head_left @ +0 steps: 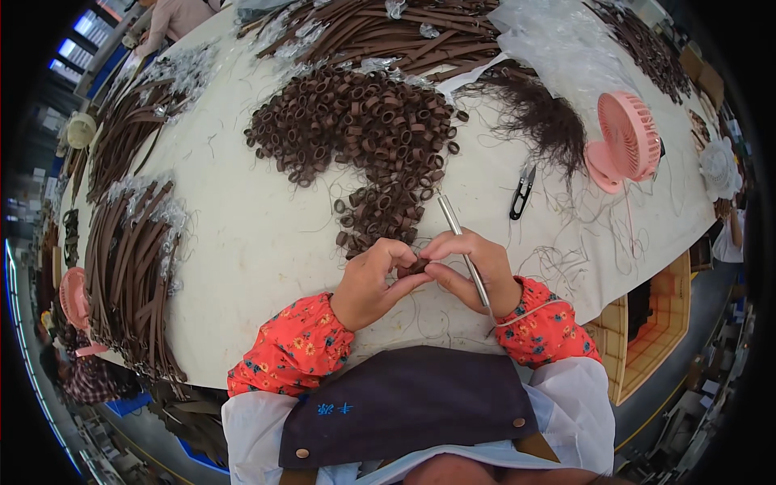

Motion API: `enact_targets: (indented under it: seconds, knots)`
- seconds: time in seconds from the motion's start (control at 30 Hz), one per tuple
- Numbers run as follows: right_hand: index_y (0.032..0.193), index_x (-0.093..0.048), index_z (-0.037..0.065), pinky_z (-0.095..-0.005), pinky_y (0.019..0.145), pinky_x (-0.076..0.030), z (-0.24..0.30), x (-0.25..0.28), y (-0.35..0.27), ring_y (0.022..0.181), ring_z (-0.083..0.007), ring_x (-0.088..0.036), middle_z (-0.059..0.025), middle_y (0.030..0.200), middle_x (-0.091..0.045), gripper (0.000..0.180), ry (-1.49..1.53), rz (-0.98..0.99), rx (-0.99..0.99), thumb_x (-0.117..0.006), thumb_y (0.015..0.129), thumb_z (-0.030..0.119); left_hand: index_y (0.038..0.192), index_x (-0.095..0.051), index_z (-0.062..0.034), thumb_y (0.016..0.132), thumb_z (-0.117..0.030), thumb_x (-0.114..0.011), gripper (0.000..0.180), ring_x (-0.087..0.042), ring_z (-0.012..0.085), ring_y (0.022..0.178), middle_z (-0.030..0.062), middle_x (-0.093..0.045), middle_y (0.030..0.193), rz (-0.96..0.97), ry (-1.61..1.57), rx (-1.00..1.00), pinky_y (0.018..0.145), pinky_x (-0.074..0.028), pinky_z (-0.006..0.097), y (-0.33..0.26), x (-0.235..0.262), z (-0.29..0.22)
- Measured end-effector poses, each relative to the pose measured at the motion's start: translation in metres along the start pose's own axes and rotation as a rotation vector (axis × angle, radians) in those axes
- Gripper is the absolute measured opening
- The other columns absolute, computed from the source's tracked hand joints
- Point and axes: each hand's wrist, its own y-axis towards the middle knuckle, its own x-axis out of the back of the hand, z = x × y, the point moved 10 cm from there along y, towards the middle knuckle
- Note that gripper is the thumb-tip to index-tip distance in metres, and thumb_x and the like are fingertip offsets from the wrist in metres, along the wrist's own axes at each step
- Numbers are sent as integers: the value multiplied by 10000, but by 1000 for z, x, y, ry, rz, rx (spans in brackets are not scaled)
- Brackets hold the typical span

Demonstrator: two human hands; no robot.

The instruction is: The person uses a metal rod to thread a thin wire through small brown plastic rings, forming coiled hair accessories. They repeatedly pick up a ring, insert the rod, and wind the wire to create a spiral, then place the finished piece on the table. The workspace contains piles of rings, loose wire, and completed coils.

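My left hand (369, 284) and my right hand (478, 263) meet near the table's front edge. Between their fingertips they pinch a small dark brown strap loop (414, 269), partly covered by the fingers. A slim silver pen-shaped tool (451, 217) with a thin cord also rests in my right hand, its tip pointing up and away over the table. Just beyond the fingers begins a big pile of brown strap loops (356, 117). Black-handled thread snips (523, 192) lie to the right, apart from both hands.
Bundles of brown straps lie at left (129, 275) and at the back (420, 36), some in clear plastic (558, 48). A pink fan (626, 137) stands right of a dark thread heap (537, 113). Below the right edge sits a yellow crate (659, 331). Another person (174, 20) is at far left.
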Motion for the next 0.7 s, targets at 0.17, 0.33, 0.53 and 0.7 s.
enact_targets:
  seconds: [0.17,0.33,0.53,0.7]
  knots:
    - [1023,-577,43,-298,723,-519,-5,4,2,818,-227,-652,-110,945,-651,282,59,-29,-85,-699,777,-21,1043,-525,-43,773,-57,-777,369,-611,104,746,61,-636,898,-33,-134,47,676,-504,244,0,-2,5]
    - [1035,-578,56,-314,679,-511,12,14,5,771,-240,-632,-115,905,-635,338,-114,-75,81,-691,735,-51,1166,-588,-9,836,-18,-694,347,-588,91,793,53,-634,870,86,-452,198,738,-475,247,5,-5,20]
    - [1021,-587,73,-331,627,-489,16,8,1,731,-250,-579,-102,870,-599,378,-290,-10,173,-703,687,-61,1087,-687,-39,837,-6,-680,253,-570,85,689,50,-648,793,53,-267,177,634,-459,226,8,2,16]
    - [1003,-597,70,-336,628,-481,18,4,0,754,-257,-563,-96,865,-587,377,-326,6,192,-715,666,-51,1020,-711,-53,790,29,-699,244,-580,128,609,64,-660,746,-40,-82,-15,557,-461,248,9,4,3]
